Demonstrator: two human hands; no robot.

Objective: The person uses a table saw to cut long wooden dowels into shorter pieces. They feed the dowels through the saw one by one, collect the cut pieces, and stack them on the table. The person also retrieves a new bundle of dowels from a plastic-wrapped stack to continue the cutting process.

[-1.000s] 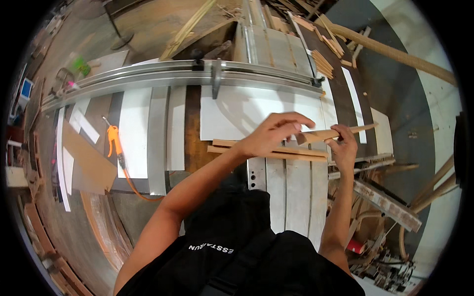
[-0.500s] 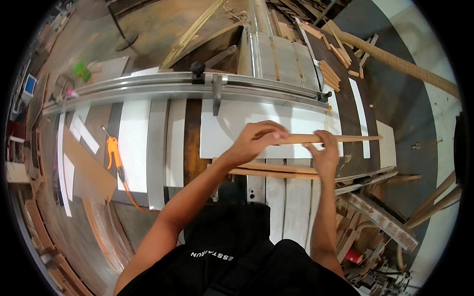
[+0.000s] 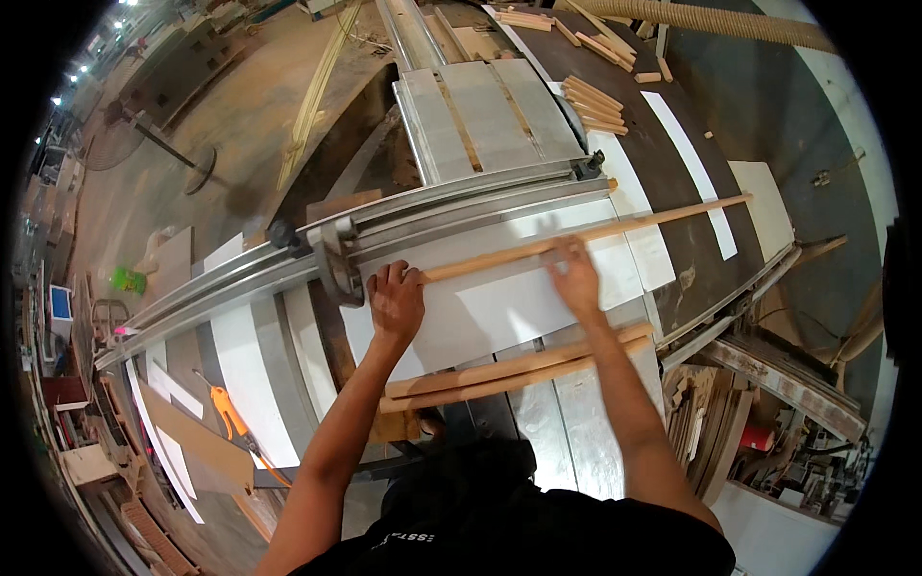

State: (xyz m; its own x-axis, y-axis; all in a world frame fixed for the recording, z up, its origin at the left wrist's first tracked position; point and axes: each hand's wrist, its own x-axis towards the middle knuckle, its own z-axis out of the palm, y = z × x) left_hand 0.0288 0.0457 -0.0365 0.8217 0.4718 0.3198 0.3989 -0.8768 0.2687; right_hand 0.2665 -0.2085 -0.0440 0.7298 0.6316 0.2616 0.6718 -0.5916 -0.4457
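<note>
A long, narrow wooden strip lies aslant over the white board on the saw table, just on my side of the metal fence. My left hand has its fingers curled at the strip's left end, beside the metal stop on the fence. Farther right, my right hand grips the same strip from above, its fingers slightly blurred. The strip's far right end reaches past the board over the dark surface. Two more wooden strips lie side by side nearer my body.
Short cut wooden pieces are grouped beyond the fence at the right. An orange air blow gun with a hose rests at the left. A ribbed hose crosses the far right. Stacked offcuts fill the lower right.
The strip has moved away from my body, toward the fence. My left hand has shifted to its left end, and my right hand now lies over it. The view has turned.
</note>
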